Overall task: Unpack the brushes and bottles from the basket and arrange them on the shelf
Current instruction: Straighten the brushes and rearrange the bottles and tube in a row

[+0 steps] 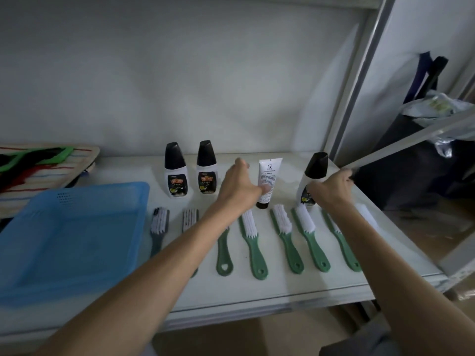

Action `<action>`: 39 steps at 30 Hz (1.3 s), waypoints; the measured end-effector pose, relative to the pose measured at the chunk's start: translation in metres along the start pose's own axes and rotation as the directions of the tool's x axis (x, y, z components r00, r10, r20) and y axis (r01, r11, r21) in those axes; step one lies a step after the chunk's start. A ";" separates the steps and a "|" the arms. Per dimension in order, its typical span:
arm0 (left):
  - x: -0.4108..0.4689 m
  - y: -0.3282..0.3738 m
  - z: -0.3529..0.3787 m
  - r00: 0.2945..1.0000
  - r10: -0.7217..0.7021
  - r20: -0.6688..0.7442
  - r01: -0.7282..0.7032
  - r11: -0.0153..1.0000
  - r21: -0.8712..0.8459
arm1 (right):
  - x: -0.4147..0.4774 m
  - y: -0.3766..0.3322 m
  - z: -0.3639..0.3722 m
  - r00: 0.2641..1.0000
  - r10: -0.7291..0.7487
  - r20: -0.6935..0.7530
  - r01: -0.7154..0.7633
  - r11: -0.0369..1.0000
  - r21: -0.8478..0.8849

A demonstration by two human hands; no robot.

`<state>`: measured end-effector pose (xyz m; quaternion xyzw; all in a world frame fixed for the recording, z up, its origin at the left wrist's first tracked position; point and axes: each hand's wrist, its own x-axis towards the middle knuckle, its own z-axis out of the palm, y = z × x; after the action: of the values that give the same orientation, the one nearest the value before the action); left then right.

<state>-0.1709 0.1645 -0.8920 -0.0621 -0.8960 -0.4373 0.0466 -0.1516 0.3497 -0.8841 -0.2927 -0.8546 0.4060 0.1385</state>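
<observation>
Several green-handled brushes (253, 242) with white bristles lie in a row on the white shelf (282, 286), with two grey brushes (160, 224) to their left. Two white bottles with black caps (176, 173) (207, 170) stand upright at the back. A white tube (268, 173) stands on its black cap; my left hand (237, 187) is beside it with fingers apart and the thumb touching its front. My right hand (331, 187) grips a third black-capped bottle (315, 167), which is tilted left near the shelf's right end. The blue basket (77, 227) sits at the left and looks empty.
A striped mat with a green frame (38, 170) lies at the back left. The shelf's metal post (359, 86) and a slanted rail (411, 140) stand at the right, with dark bags (411, 163) beyond. The wall is close behind the bottles.
</observation>
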 end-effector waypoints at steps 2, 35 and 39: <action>0.005 0.002 0.011 1.000 -0.017 0.026 0.017 1.000 -0.001 | 0.003 0.005 0.005 0.999 -0.021 0.050 0.021 1.000 0.006; 0.009 -0.013 -0.078 0.947 0.006 -0.321 -0.071 0.980 -0.188 | -0.037 -0.067 0.141 0.959 -0.250 0.132 0.226 0.959 0.170; 0.010 -0.012 -0.079 0.946 0.016 -0.323 -0.074 0.983 -0.167 | -0.038 -0.066 0.139 0.957 -0.250 0.150 0.232 0.964 0.129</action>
<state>-0.1799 0.0953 -0.8515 -0.0148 -0.8325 -0.5181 0.1956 -0.2135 0.2085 -0.9210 -0.1436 -0.8688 0.4553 0.1315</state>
